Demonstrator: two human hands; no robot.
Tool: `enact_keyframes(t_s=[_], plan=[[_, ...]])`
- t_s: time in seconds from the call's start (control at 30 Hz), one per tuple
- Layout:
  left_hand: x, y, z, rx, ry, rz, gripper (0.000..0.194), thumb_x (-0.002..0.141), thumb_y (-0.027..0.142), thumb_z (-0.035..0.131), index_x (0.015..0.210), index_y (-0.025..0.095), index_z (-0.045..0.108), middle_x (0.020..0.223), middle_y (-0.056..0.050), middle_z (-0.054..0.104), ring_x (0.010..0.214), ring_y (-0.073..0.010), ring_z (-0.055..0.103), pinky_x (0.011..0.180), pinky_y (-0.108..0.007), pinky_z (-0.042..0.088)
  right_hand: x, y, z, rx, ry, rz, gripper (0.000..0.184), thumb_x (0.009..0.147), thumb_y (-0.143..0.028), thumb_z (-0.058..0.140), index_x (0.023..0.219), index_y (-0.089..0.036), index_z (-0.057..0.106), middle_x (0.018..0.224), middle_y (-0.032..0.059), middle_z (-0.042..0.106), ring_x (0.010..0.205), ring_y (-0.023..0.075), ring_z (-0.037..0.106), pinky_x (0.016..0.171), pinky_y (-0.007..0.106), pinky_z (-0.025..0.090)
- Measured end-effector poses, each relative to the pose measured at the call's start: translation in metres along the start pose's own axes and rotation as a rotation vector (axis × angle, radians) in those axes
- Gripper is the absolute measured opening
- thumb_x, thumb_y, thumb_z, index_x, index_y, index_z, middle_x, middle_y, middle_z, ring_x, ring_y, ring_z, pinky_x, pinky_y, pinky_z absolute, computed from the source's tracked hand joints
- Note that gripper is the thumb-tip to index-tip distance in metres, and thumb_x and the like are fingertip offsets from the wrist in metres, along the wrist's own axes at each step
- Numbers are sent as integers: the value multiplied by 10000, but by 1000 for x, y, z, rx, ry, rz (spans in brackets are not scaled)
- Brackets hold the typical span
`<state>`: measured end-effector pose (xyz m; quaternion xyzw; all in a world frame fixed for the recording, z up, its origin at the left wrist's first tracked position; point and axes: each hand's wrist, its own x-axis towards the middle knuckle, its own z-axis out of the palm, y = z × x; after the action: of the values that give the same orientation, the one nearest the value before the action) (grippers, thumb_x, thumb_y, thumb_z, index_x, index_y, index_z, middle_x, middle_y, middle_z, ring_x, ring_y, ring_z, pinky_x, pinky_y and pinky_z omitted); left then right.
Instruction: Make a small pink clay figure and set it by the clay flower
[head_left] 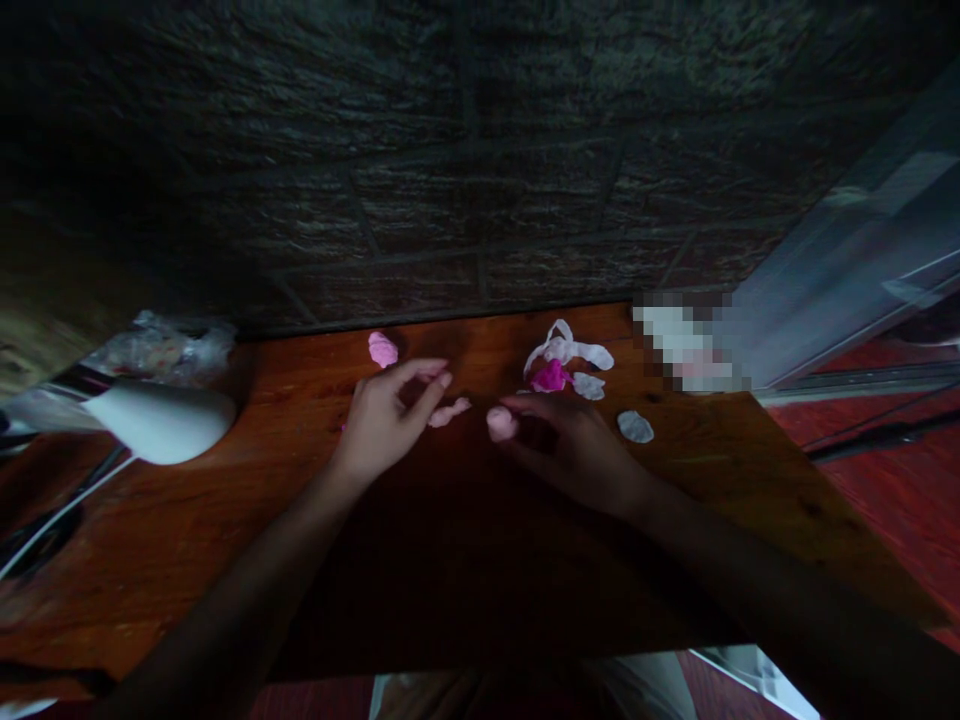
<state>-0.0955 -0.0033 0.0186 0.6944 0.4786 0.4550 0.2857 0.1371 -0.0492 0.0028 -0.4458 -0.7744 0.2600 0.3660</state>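
My right hand (pixel 574 450) has its fingertips closed on a rounded, pale pink lump that looks like modelling clay (pixel 501 423), held over the wooden table. My left hand (pixel 390 412) is curled, thumb and forefinger nearly meeting in a pinch; anything between them is too small to make out. A slim pale pink piece (pixel 448 412) is just below the left fingertips, between the two hands. Beyond the left hand lies a brighter pink lump (pixel 382 349). Past the right hand are a magenta lump (pixel 549 376) and a whitish looped strip (pixel 592 354).
Flat whitish pieces (pixel 635 426) lie right of my right hand. On the left of the wooden table (pixel 465 570) are a white rounded object with a cord (pixel 169 425) and a clear plastic bag (pixel 169 350). A dark brick wall (pixel 420 200) rises behind the table.
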Motion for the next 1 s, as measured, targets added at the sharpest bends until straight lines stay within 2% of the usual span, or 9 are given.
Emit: enact_keyframes(t_s=[0.1, 0.17, 0.23, 0.37, 0.47, 0.53, 0.67, 0.83, 1.0], plan=[[3, -7, -5, 251, -178, 99, 239, 843, 381, 784, 1013, 216, 817, 923, -79, 817, 788, -227, 743, 735, -308, 559, 1, -1, 0, -41, -50, 10, 202, 910, -238, 714, 1109, -203, 726, 990, 67, 805, 824, 202, 731, 742, 324, 544], [1, -8, -3, 308, -298, 137, 163, 845, 328, 773, 973, 236, 815, 939, -70, 810, 831, -238, 736, 753, -311, 536, 2, -3, -1, -48, -53, 14, 179, 904, -238, 722, 1079, -201, 728, 974, 66, 802, 802, 200, 724, 712, 315, 525], [-1, -6, 0, 316, -354, 141, 99, 869, 267, 731, 927, 248, 808, 912, -56, 801, 823, -231, 725, 745, -305, 519, 1, -4, -3, -44, -55, 16, 180, 902, -255, 729, 1073, -199, 726, 987, 71, 801, 802, 203, 722, 705, 317, 518], [-4, -4, 4, 196, -303, 57, 129, 931, 279, 658, 969, 233, 773, 935, -61, 804, 832, -221, 738, 765, -315, 537, -1, -6, -7, -11, -114, 29, 227, 914, -294, 720, 1123, -206, 709, 1030, 75, 795, 833, 208, 726, 714, 324, 534], [-5, -4, 7, 15, -211, -1, 123, 925, 294, 678, 992, 203, 726, 985, -80, 794, 883, -210, 740, 792, -311, 558, -3, -5, -9, 9, -176, 43, 384, 927, -283, 698, 1299, -205, 644, 1116, 92, 786, 909, 221, 743, 777, 349, 566], [-7, -4, 10, -89, -189, -46, 139, 919, 304, 694, 999, 191, 694, 970, -82, 781, 836, -190, 725, 732, -289, 557, -4, -4, -10, 3, -203, 48, 450, 928, -274, 696, 1364, -202, 607, 1156, 101, 780, 947, 230, 746, 822, 371, 575], [-10, -1, 13, -223, -286, -153, 188, 916, 326, 703, 1020, 183, 640, 863, -38, 737, 691, -138, 666, 629, -249, 531, -4, -2, -9, -23, -208, 13, 363, 943, -287, 686, 1295, -198, 661, 1170, 111, 775, 965, 240, 742, 813, 373, 581], [-14, 1, 16, -299, -446, -201, 180, 918, 303, 685, 1008, 156, 633, 862, -14, 701, 705, -118, 656, 663, -248, 544, -3, 0, -9, -46, -198, -40, 429, 911, -255, 728, 1327, -191, 642, 1212, 114, 765, 1036, 249, 736, 867, 374, 585], [-15, 0, 18, -304, -448, -187, 173, 925, 294, 682, 1004, 144, 646, 890, -26, 713, 744, -118, 671, 683, -241, 560, -4, 1, -17, -54, -173, 2, 481, 879, -360, 790, 1324, -231, 659, 1244, 94, 765, 1052, 260, 739, 875, 389, 590]])
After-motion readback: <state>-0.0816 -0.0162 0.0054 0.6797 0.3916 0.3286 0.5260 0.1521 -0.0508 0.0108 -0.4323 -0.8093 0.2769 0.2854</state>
